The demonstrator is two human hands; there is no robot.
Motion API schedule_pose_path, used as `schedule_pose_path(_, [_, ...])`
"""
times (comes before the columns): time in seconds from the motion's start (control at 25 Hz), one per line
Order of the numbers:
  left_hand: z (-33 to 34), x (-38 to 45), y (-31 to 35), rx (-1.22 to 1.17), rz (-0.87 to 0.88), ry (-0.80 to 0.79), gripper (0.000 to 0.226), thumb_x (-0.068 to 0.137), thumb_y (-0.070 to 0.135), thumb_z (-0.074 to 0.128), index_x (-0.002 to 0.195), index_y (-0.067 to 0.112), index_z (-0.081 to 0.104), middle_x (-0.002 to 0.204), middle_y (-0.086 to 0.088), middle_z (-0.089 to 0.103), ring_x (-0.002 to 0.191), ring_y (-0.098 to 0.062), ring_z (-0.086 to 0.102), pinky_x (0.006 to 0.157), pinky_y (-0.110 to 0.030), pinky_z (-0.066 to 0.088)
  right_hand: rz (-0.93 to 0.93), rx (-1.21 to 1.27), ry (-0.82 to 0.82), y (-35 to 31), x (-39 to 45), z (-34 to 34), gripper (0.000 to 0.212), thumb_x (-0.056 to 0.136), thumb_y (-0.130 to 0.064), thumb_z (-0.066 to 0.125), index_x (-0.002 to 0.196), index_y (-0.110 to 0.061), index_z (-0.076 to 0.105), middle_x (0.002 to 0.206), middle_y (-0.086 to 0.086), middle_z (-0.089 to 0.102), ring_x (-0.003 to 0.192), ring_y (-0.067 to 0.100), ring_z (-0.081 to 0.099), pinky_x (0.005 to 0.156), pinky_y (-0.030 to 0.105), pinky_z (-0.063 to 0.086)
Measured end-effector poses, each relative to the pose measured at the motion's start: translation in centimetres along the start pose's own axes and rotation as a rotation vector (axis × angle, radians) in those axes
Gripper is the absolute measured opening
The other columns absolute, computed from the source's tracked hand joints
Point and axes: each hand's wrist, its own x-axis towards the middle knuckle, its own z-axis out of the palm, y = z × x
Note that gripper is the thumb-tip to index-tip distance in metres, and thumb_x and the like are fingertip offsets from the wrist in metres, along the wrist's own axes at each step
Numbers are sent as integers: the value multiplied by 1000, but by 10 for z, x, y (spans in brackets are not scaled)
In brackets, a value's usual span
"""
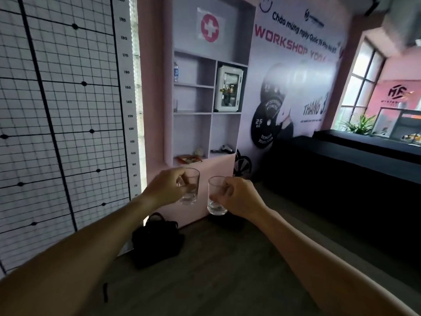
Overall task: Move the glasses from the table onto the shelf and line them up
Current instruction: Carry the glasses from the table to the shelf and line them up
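My left hand [167, 187] grips a clear drinking glass [190, 192] upright in the air, fingers wrapped round its side. My right hand [239, 197] holds a second clear glass [215, 199] the same way, just to the right and slightly lower. Both glasses hang side by side in front of a pale built-in shelf unit [193, 113] set in the pink wall ahead. One more glass [175, 105] stands at the left edge of a middle compartment. The table is a dark-covered surface [364, 151] at the right.
A black bag [157, 238] lies on the floor below my hands against the wall. The shelf holds a white first-aid cabinet [228, 88], a water bottle [175, 71] and small items on the lowest shelf. A gridded height chart [68, 110] covers the left wall. A black wheel [242, 165] leans right of the shelf.
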Motion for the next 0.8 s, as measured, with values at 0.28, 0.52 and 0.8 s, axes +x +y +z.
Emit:
schedule_pose_path(0.28, [45,139,-56,-53,70,-32,22,77,37,81,76,25,62,96,-2,75,85,-19,68,79,-42,55,64,-49,11,66,127,32,32,67,-46,81,62,-24,58,57,-11,57,56,4,51,58,25,47])
schedule_pose_path(0.52, [53,269,-97,-97,78,-30,20,76,39,79,73,33,60,80,9,70,78,-17,66,78,-42,55,126,3,35,106,244,61,34,65,-48,82,63,-23,59,59,-12,57,56,6,51,63,31,53])
schedule_pose_path(0.8, [101,379,-137,-82,45,-45,26,75,49,77,84,28,66,85,6,71,79,-17,66,80,-43,56,109,23,50,173,352,80,34,65,-46,83,62,-23,59,55,-13,54,54,3,49,64,29,51])
